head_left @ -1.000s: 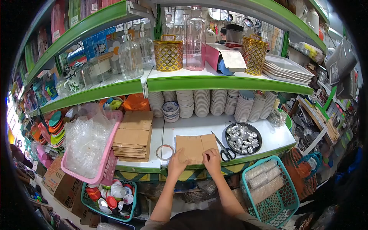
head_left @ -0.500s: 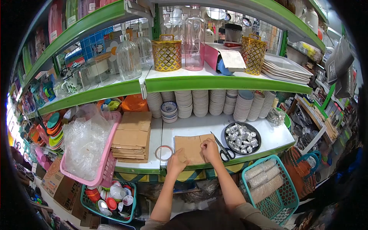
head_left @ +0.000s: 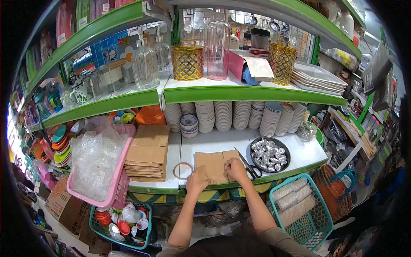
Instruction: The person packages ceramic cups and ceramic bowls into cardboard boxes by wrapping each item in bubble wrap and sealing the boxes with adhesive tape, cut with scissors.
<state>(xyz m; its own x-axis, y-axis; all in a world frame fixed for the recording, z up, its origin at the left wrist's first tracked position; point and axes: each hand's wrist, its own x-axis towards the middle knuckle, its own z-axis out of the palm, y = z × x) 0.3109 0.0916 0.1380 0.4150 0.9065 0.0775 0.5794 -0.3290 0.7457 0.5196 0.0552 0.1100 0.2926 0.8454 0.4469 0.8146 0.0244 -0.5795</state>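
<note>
A piece of brown cardboard (head_left: 213,163) with crease lines lies on the white shelf in front of me. My left hand (head_left: 198,180) grips its lower left edge, thumb and fingers closed on it. At its right side my right hand (head_left: 235,169) is closed, fingers curled and pressed together against the cardboard; the fingertips are partly hidden. Just right of that hand lie black-handled scissors (head_left: 254,172), blades pointing up and away. A roll of tape (head_left: 183,171) rests flat to the left of the cardboard.
A dark round pan (head_left: 288,165) holds several silver foil-like pieces. Left stands a stack of folded cardboard (head_left: 146,150) beside a pink basket (head_left: 116,188) of bubble wrap. A teal basket (head_left: 327,222) with wrapped rolls is at lower right. Stacked bowls (head_left: 224,115) line the back.
Very little differs. My right hand has shifted and turned slightly at the cardboard's right side; the left hand and the cardboard stay in place.
</note>
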